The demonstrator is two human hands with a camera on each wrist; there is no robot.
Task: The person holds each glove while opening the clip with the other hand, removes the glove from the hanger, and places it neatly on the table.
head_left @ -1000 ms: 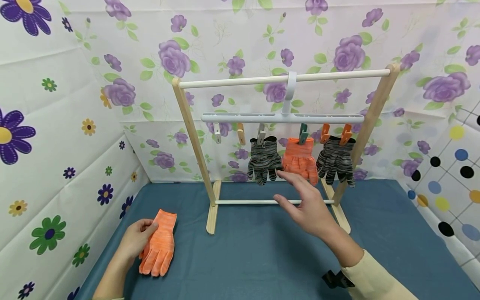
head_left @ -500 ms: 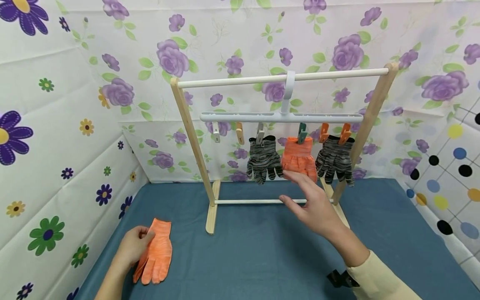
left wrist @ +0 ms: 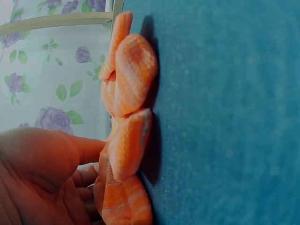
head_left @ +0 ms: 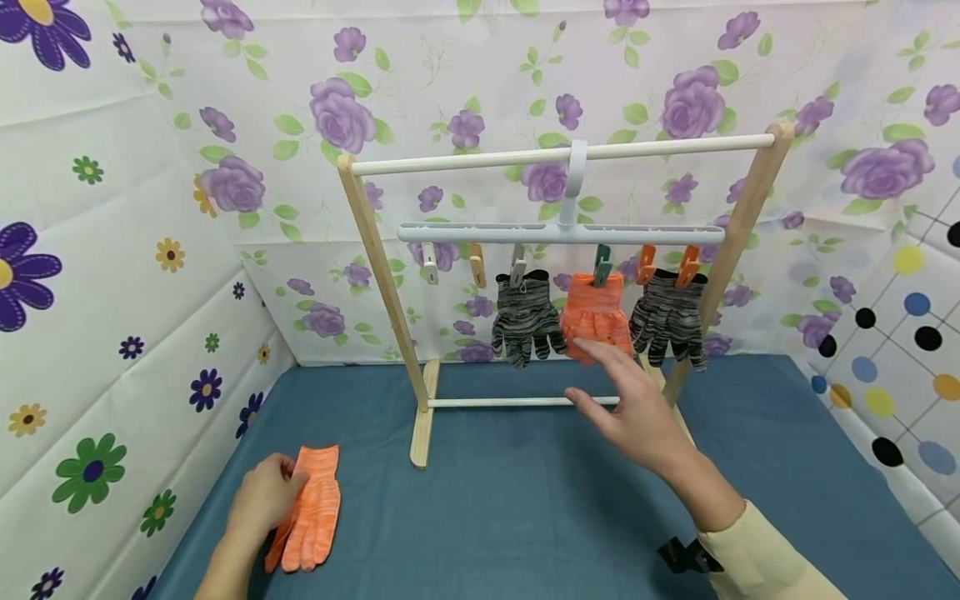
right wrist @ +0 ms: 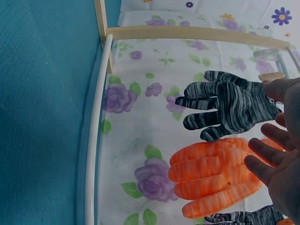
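Observation:
On the blue cloth at the left lies an orange knit glove (head_left: 318, 504), fingers toward me. My left hand (head_left: 261, 500) pinches its edge between thumb and fingers, as the left wrist view shows the glove (left wrist: 133, 79) low over the cloth. My right hand (head_left: 641, 421) is raised with fingers extended in front of a hanging orange glove (head_left: 594, 300), overlapping its lower end in the head view. A green clip (head_left: 602, 265) holds that glove. On either side hang black-grey gloves, one (head_left: 527, 315) from a grey clip, the other (head_left: 666, 317) from two orange clips.
A pale hanger (head_left: 487, 232) hooks over the white top rod (head_left: 465, 161) of a wooden rack (head_left: 382, 275). A white clip (head_left: 430, 265) and a tan clip (head_left: 477, 267) hang at its left without gloves. Patterned sheets (head_left: 150, 275) enclose the back and sides.
My left hand has brought the orange glove slightly left and toward me, now lying flatter. The right hand has drifted slightly right, from the left dark glove to the hanging orange one.

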